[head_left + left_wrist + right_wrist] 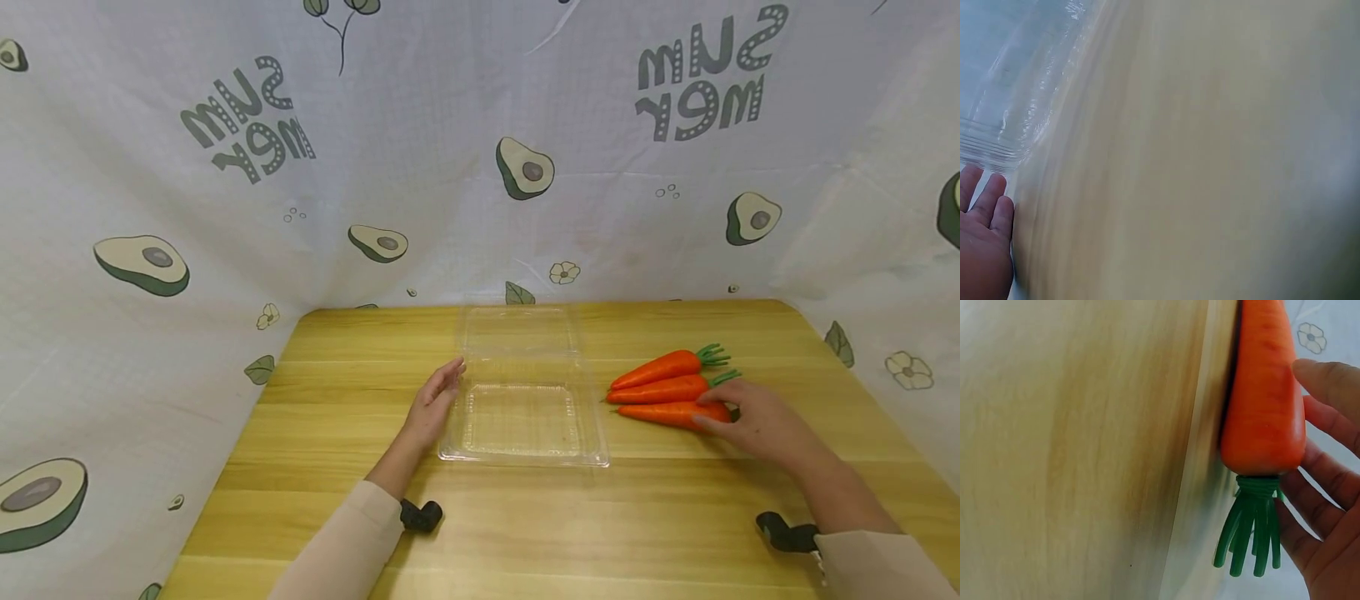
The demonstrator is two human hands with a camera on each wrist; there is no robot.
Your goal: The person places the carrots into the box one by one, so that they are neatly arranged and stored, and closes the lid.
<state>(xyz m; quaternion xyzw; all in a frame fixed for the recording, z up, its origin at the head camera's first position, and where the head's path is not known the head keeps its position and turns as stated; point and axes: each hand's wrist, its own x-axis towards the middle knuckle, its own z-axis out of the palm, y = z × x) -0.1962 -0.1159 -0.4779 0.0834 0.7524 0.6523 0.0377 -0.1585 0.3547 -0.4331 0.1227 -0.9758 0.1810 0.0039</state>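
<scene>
A clear plastic clamshell container (522, 458) lies open on the table, its lid (517, 332) folded back toward the cloth. My left hand (433, 406) is at the container's left side, fingers extended along the edge; the left wrist view shows these fingers (991, 197) by its ridged corner. To the right of the container, three orange carrots with green stems lie side by side. The thumb and fingers of my right hand (768, 425) grip the thick end of the nearest carrot (660, 413). That carrot's green stem (1249, 525) hangs beside the palm in the right wrist view.
The middle carrot (652, 391) and the far carrot (656, 369) lie just beyond the held one. A wooden table (330, 467) carries everything. White cloth (450, 167) printed with avocados rises behind the table and along both sides.
</scene>
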